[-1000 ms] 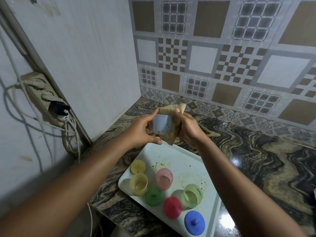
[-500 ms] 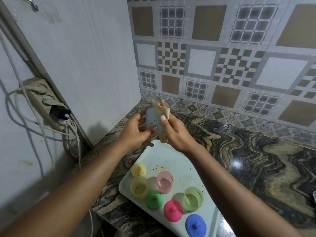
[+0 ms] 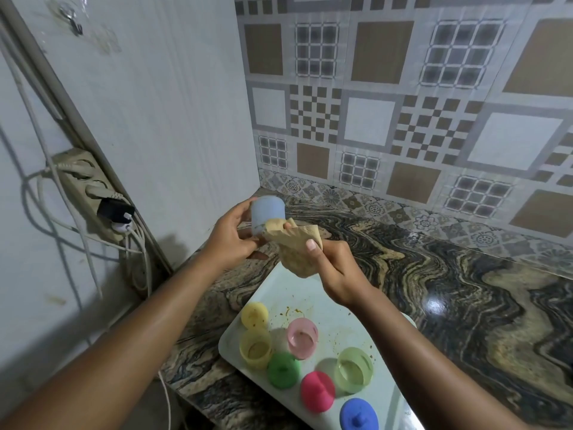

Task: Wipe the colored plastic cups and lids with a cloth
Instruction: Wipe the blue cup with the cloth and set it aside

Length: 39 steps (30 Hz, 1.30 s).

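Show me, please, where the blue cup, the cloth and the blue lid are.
blue cup [image 3: 267,212], head view, side wall.
cloth [image 3: 292,241], head view, bunched middle.
blue lid [image 3: 358,415], head view, top, at the knob.

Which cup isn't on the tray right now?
The pale blue cup, held in the left hand; the yellow cup, pink cup and green cup sit on the tray.

Looks like a home kitchen corner: glossy black-and-gold swirled stone worktop [image 3: 465,290], brown-and-white geometric patterned wall tiles [image 3: 403,119] as a backsplash, a beige multi-socket power strip [image 3: 90,193] stuck on the white panelled wall [image 3: 170,119], plus a pale stained plastic tray [image 3: 285,296] of little colored plastic cups [image 3: 302,336].
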Available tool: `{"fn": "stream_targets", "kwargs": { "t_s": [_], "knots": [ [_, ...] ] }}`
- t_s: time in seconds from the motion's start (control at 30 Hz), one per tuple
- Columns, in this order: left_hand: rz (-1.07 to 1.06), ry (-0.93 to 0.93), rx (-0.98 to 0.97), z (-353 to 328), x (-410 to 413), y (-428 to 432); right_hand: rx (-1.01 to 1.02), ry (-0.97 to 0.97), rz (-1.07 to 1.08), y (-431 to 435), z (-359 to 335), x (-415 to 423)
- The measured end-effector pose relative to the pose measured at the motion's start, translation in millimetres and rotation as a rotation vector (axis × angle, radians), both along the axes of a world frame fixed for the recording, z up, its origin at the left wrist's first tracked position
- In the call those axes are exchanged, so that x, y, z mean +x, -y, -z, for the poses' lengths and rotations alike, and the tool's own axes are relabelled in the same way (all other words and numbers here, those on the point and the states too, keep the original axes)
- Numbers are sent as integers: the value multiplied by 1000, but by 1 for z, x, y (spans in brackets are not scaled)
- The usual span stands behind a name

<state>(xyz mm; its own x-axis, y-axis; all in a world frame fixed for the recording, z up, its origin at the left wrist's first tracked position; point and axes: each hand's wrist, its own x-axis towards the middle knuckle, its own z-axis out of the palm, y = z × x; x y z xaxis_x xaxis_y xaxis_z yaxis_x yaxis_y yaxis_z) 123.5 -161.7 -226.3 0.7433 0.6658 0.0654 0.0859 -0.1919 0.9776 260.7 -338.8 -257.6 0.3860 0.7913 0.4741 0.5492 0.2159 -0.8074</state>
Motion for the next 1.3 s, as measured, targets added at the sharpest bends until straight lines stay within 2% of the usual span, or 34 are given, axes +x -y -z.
{"fn": "stream_targets", "kwargs": {
  "t_s": [0.07,0.23,0.3,0.5,0.67,0.8,0.9,1.03,1.17,1.3],
  "knots": [
    [-20,-3,-3,1,-4,-2,-36,-126,-15,2,4,2],
    [-53,-31,-60,1,-11,1,43,-635,33,6,-7,8],
    [-47,-44,-74,0,-11,4,50,-675,53,1,-18,13],
    [12,-5,-22,1,-6,14,16,-318,68,-22,-37,14],
    [-22,28,32,-7,0,27,-86,-5,54,-30,-47,0],
    [-99,48,99,-7,1,29,-164,215,-34,-34,-39,-1],
    [-132,66,102,-8,1,25,-145,275,-49,-30,-32,-6],
    [-193,115,68,-7,-1,17,-23,308,-55,-23,-19,-12],
    [-181,129,112,-8,-3,10,73,277,-61,-15,-12,-13],
    [-209,142,108,-11,-6,6,78,313,-81,-9,-4,-9]
  ]
}}
